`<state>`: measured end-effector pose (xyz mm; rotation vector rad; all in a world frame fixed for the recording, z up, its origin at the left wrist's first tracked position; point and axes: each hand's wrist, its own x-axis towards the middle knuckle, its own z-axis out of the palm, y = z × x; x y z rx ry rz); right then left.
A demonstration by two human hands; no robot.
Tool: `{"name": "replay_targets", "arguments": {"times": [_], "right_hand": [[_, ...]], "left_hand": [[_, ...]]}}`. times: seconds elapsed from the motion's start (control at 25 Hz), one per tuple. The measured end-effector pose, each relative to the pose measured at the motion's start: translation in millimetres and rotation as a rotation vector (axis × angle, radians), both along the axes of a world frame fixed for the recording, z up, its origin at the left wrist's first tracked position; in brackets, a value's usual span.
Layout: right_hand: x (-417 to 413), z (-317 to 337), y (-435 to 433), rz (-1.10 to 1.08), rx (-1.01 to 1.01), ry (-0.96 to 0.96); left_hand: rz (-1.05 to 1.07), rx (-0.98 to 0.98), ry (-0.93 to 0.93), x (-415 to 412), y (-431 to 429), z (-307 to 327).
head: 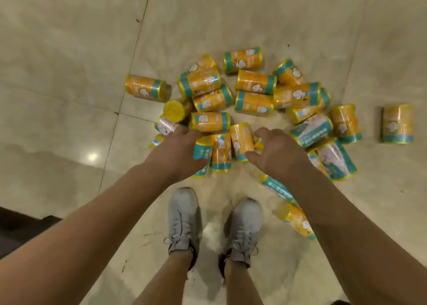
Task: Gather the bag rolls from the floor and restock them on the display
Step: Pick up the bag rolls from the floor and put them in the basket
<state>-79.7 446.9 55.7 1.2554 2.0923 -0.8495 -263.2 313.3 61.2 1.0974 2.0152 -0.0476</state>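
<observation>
Several yellow bag rolls with teal bands lie scattered in a pile (254, 83) on the tiled floor in front of me. My left hand (180, 152) curls around a roll with a teal label (201, 152) at the near edge of the pile. My right hand (275, 152) grips an upright yellow roll (241, 140) between thumb and fingers. Another roll (221, 153) stands between the two hands. No display is in view.
One roll (147, 87) lies apart at the left, another (397, 123) stands alone at the right. More rolls (298, 221) lie under my right forearm. My two grey shoes (182, 217) stand just behind the pile. A dark object (20, 226) sits at the left edge.
</observation>
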Motion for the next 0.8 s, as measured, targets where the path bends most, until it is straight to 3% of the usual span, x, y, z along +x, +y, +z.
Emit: {"name": "replay_targets", "arguments": {"times": [0.16,0.36,0.6,0.68,0.8], "right_hand": [[-21.5,-99.6,-2.9,-0.129,0.047,0.036],[-50.9,-175.4,13.2,-0.205,0.102,0.022],[-45.5,-181.7,27.5,-0.260,0.028,-0.005],[-38.6,-165.9,31.4,-0.291,0.030,0.032],[-23.3,-137.5,29.6,-0.161,0.065,0.086]], "left_hand": [[0.059,-0.007,0.016,4.3,-1.5,-81.9],[0.151,-0.005,0.186,14.3,3.0,-135.0],[0.139,-0.024,0.300,25.8,12.3,-159.3],[0.146,-0.009,0.288,24.1,12.0,-160.6],[0.186,-0.098,0.201,20.6,14.4,-159.6]]}}
